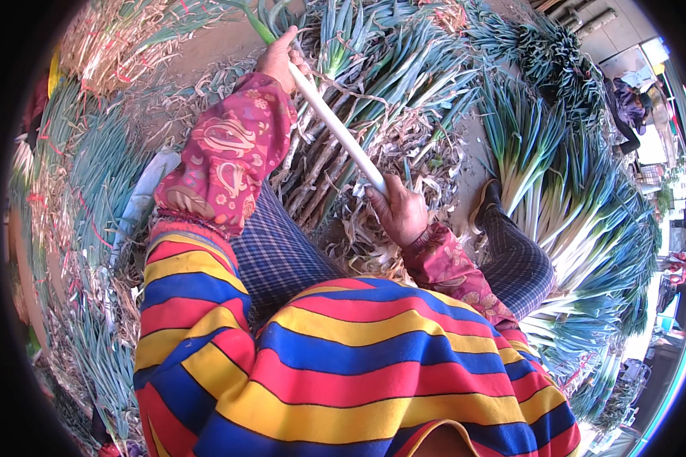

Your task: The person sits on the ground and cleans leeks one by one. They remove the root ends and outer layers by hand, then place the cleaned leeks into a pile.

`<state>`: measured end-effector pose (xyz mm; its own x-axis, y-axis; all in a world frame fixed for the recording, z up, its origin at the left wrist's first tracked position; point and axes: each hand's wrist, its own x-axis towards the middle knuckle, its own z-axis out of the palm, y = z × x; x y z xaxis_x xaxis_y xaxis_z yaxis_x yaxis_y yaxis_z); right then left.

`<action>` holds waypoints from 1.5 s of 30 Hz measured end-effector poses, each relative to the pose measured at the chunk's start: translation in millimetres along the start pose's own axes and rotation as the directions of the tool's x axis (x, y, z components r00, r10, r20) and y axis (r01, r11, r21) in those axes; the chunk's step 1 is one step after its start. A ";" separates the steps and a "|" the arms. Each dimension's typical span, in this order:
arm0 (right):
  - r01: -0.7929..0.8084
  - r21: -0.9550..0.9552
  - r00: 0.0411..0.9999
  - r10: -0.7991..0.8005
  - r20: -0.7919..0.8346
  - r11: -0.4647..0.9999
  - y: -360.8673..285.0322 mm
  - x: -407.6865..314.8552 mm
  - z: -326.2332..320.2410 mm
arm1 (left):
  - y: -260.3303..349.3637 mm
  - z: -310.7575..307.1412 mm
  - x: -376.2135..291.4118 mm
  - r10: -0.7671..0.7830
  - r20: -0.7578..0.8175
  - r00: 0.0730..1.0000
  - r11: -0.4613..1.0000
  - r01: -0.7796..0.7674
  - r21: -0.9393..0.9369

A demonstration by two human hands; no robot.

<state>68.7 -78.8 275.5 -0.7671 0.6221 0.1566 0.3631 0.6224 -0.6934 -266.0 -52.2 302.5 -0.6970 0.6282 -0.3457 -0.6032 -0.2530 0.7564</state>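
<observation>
A long green onion [338, 129] with a clean white stalk slants across in front of me. My left hand [280, 60] is closed around its upper part, where the white turns to green leaves. Lower down, my right hand [400, 210] grips the root end between thumb and fingers; the very tip is hidden in that hand. Beneath the stalk lie unpeeled green onions [326, 177] with brown, dry outer skins. Loose peeled skins [371, 240] are heaped on the ground between my legs.
Cleaned green onions [543, 211] are piled to my right, past my shoe [486, 200]. Tied bundles of green onions [131, 45] lie at the upper left, with more leafy ones [100, 148] along the left. Another person [629, 108] is at the far upper right.
</observation>
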 end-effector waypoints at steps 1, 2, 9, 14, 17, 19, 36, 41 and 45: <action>-0.007 0.023 1.000 0.007 -0.017 1.000 5.0 -1.0 1.3 | -1.1 0.8 2.5 -0.021 -0.008 1.000 1.000 0.021 -0.021; -0.014 0.047 0.999 0.015 -0.032 0.999 8.5 -1.6 1.9 | -2.5 -0.2 4.3 -0.031 0.024 0.999 0.997 0.033 -0.072; -0.281 0.584 0.914 0.397 -0.078 0.761 40.8 3.1 11.2 | 7.8 10.8 -10.1 0.060 0.348 0.936 0.969 0.029 -0.246; -0.316 0.652 0.917 0.398 0.024 0.689 39.1 -1.9 8.8 | 2.9 18.5 -14.9 0.072 0.304 0.950 0.974 -0.001 -0.227; 0.002 0.317 0.993 0.036 -0.113 0.948 19.2 2.3 -4.0 | 1.5 19.4 -17.4 0.054 0.209 0.976 0.973 -0.004 -0.231; 0.042 0.272 0.978 0.017 -0.209 0.961 23.4 4.2 0.1 | -0.4 18.6 -11.9 0.047 0.172 0.984 0.971 -0.004 -0.241; -0.425 0.824 0.792 0.595 0.139 0.374 37.7 2.2 8.8 | -0.7 17.7 -0.9 0.102 0.679 0.727 0.955 0.119 -0.271; -0.562 0.824 0.643 0.586 0.493 -0.077 61.4 4.0 10.3 | 6.2 41.6 -26.6 0.104 0.701 0.706 0.953 0.131 -0.274; -0.604 0.788 0.784 0.268 0.560 0.119 56.3 5.2 -4.1 | 8.5 37.1 -28.3 0.079 0.788 0.610 0.947 0.200 -0.250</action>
<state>87.3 -38.6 240.1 -0.8002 0.3881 -0.4572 0.0899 -0.6761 -0.7313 -237.0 -44.9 339.4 -0.1674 0.9435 0.2861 -0.8077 -0.2977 0.5089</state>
